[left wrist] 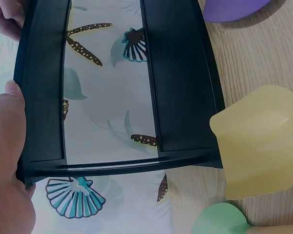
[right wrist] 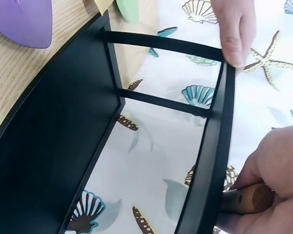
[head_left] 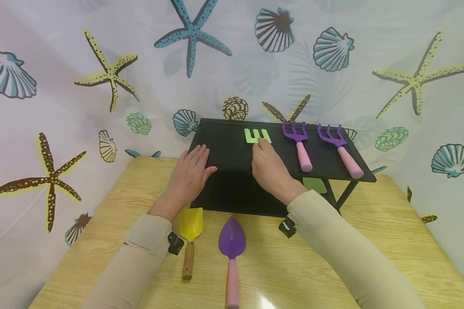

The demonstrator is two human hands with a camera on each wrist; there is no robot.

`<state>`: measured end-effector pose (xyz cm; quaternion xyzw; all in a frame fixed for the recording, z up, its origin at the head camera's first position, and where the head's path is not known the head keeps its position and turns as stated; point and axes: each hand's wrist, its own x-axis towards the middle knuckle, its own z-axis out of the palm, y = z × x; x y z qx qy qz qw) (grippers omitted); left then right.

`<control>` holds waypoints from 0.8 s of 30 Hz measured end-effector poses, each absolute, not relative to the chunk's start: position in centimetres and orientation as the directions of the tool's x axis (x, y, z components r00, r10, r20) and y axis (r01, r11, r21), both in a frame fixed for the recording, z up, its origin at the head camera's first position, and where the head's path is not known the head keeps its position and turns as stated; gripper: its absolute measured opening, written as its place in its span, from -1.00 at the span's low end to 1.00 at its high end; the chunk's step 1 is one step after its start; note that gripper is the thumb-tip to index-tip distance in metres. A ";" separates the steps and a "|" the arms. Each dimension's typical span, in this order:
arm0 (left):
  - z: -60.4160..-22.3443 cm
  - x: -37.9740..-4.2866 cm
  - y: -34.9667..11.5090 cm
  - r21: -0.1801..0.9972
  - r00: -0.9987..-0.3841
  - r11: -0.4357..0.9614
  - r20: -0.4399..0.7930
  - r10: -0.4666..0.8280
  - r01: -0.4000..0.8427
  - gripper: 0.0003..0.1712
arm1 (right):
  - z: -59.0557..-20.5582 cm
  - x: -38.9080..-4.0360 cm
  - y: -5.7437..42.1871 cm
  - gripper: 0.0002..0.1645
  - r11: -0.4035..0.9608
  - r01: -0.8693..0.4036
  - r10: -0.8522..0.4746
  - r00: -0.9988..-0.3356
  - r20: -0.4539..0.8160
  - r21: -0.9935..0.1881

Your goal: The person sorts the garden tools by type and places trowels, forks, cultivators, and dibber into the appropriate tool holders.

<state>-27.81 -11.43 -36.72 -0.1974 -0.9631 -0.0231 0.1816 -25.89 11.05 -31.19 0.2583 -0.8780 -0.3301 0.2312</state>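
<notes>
Placing seems in hand: the right hand's grip [head_left: 270, 165] clamps a wooden-handled, light-green three-pronged fork [head_left: 250, 139] over the black two-tier rack [head_left: 228, 152]; the left hand [head_left: 187, 174] rests there, fingers straight. Next likely calls for release.

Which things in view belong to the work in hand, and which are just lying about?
In the work:
green fork, held by the right hand
black rack, under the left hand
two purple forks on the rack, probably

Just lying about, apparently:
yellow trowel
purple trowel
green-headed tool beside the yellow trowel
green object, partly hidden
</notes>
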 end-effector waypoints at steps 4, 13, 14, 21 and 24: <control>-36.7 -27.8 -11.5 -0.026 -0.854 0.921 0.364 0.372 0.390 -0.24 | -31.6 -26.5 10.4 -0.67 0.601 -0.305 -0.631 -0.748 0.205 0.739; -36.7 -27.9 -11.5 -0.027 -0.846 0.917 0.376 0.377 0.397 -0.24 | -32.7 -27.4 10.0 -0.64 0.736 -0.363 -0.574 -0.781 0.244 0.572; -36.7 -27.9 -11.5 -0.030 -0.847 0.919 0.376 0.376 0.394 -0.24 | -32.8 -27.5 10.0 -0.65 0.706 -0.363 -0.595 -0.769 0.233 0.608; -36.7 -27.9 -11.5 -0.036 -0.848 0.918 0.372 0.378 0.394 -0.24 | -32.8 -27.7 10.2 -0.33 0.902 -0.387 -0.326 -0.902 0.283 -0.193; -36.8 -27.9 -11.5 -0.041 -0.849 0.919 0.368 0.380 0.393 -0.24 | -32.7 -27.4 10.4 -0.27 0.900 -0.369 -0.306 -0.915 0.265 -0.234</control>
